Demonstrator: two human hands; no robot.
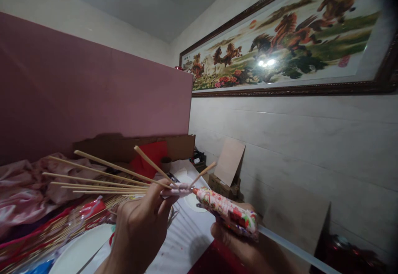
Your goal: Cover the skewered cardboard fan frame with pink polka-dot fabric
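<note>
My left hand (pixel 141 224) is closed, pinching a pale pinkish strip (pixel 180 190) between thumb and fingers. Several thin wooden sticks (pixel 107 167) fan out from that strip toward the left, and one short stick (pixel 203 174) slants up to the right. Wrapped in flowery patterned covering, a glue gun (pixel 224 209) sits in my right hand (pixel 231 238), whose fingers are closed around it. Its orange-red nozzle is at the strip's right end; whether it touches cannot be made out. A translucent glue stick (pixel 295 249) protrudes from the back of the gun.
Below lies a white-covered table (pixel 174 245) with a white plate (pixel 83 251) at left. Many loose sticks (pixel 40 241) and crumpled pink cloth (pixel 18 199) crowd the left side. A brown cup (pixel 166 165), cardboard box (pixel 222 185) and leaning board (pixel 229 161) stand further back.
</note>
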